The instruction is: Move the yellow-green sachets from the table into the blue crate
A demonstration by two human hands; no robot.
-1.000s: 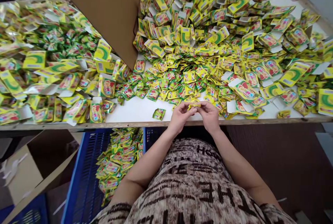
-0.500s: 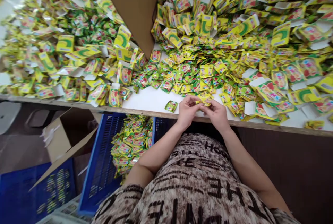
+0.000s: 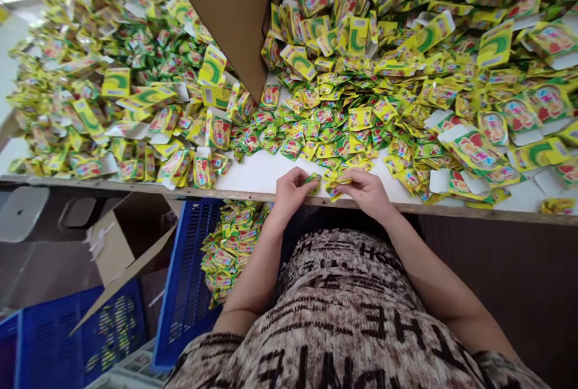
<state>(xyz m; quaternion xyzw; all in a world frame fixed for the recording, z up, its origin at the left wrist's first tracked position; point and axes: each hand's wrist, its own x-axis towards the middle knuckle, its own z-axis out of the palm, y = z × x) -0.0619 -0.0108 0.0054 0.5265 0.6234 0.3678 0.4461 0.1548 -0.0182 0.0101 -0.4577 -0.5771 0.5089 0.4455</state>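
At the table's front edge my left hand (image 3: 291, 191) pinches a small green sachet (image 3: 313, 183) between thumb and fingers. To its right my right hand (image 3: 365, 192) is closed on yellow sachets (image 3: 334, 189); how many it holds I cannot tell. A narrow gap separates the two hands. Just beyond them spreads a heap of loose yellow and green sachets (image 3: 329, 118) on the white tabletop (image 3: 253, 173). Open printed cartons (image 3: 465, 154) lie among the sachets to the right, their white flaps showing.
A large brown cardboard sheet (image 3: 230, 15) juts over the table. More cartons and sachets (image 3: 149, 100) cover the left side. Below the edge stand a blue crate (image 3: 180, 280) holding packed sachets and an open cardboard box (image 3: 112, 250). A person's arm shows at top left.
My hands were together on a yellow sachet; now they are apart. My left hand has moved left and taken the green sachet that lay alone on the table.
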